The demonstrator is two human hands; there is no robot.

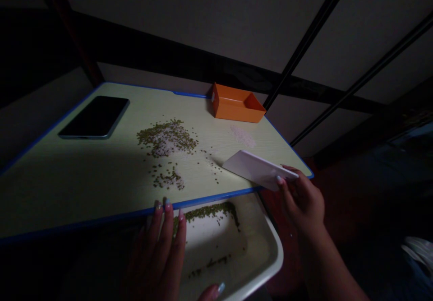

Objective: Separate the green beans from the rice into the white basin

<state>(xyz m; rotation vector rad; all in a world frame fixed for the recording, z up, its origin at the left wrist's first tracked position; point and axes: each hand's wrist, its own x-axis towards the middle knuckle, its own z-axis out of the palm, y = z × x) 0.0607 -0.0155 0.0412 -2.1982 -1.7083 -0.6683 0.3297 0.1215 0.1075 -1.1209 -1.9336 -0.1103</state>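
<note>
phone (94, 117) left, box (237, 103) behind (beans (167, 138) between)

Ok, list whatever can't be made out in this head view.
- White tray: its left part is hidden by the left hand and the dark.
- Tray's near corner: cut off by the bottom edge.
- White grains: too small to identify.
- Right hand holding the white card: palm turned away.

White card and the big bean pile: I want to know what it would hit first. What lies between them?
In the head view, scattered green beans lie between the white card in the right hand and the big bean pile.
</note>
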